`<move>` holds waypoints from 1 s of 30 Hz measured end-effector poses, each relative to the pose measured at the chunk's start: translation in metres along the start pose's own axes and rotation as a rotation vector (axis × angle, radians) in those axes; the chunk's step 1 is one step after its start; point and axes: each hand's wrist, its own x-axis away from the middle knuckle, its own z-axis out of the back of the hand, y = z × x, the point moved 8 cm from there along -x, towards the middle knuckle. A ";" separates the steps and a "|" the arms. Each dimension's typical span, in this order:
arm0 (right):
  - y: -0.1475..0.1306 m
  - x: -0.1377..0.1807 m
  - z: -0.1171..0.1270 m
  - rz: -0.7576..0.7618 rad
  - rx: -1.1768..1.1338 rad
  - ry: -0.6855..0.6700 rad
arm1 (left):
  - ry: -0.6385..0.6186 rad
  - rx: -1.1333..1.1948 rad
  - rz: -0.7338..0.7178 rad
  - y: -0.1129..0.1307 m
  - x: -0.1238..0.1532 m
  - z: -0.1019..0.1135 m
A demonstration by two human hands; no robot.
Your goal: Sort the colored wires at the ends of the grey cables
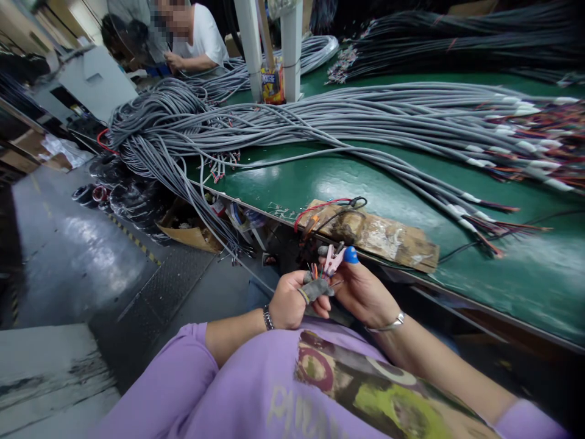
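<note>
Your green tabletop (292, 174) has got gray cables (274, 125) sprawled along it, plus a scruffy brown board (397, 242) at the near edge. Nearer you, your right hand (361, 294) pinches a pink clip (334, 261), just beside the colored wires (314, 271) your left hand (289, 300) is gripping.

Pale glare streaks the green table (274, 180) and the floor (86, 238) at left; shadow darkens the far right; edges stretch and blur.
</note>
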 end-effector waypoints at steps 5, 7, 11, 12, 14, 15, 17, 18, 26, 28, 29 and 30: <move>0.004 0.004 -0.001 -0.045 -0.068 0.039 | -0.011 0.000 -0.004 0.002 0.001 -0.002; 0.005 0.006 -0.003 -0.061 -0.076 0.004 | -0.007 -0.007 -0.002 0.002 0.002 -0.001; 0.005 0.010 -0.006 -0.067 -0.074 -0.075 | -0.017 -0.011 0.003 0.001 0.006 0.001; 0.004 0.011 -0.004 -0.068 -0.075 -0.077 | -0.025 -0.012 0.001 0.001 0.006 0.001; 0.005 0.013 0.000 -0.082 -0.083 -0.062 | -0.034 -0.017 -0.003 0.001 0.008 0.002; 0.005 0.013 0.003 -0.092 -0.088 -0.051 | -0.034 -0.022 -0.004 0.001 0.008 0.002; 0.005 0.014 0.007 -0.104 -0.089 -0.039 | -0.034 -0.029 -0.005 0.001 0.008 0.001; 0.003 0.014 0.008 -0.102 -0.082 -0.044 | -0.034 -0.030 -0.005 0.002 0.008 0.001; -0.010 0.004 -0.002 -0.047 0.071 -0.047 | -0.034 -0.022 -0.014 0.002 0.007 -0.002; -0.011 0.003 -0.003 -0.038 0.077 -0.022 | -0.048 -0.023 -0.027 0.003 0.007 -0.001; -0.011 0.003 -0.003 -0.037 0.074 -0.014 | -0.050 -0.025 -0.035 0.004 0.007 -0.001; -0.010 0.002 -0.002 -0.033 0.069 -0.008 | -0.049 -0.027 -0.041 0.005 0.007 0.000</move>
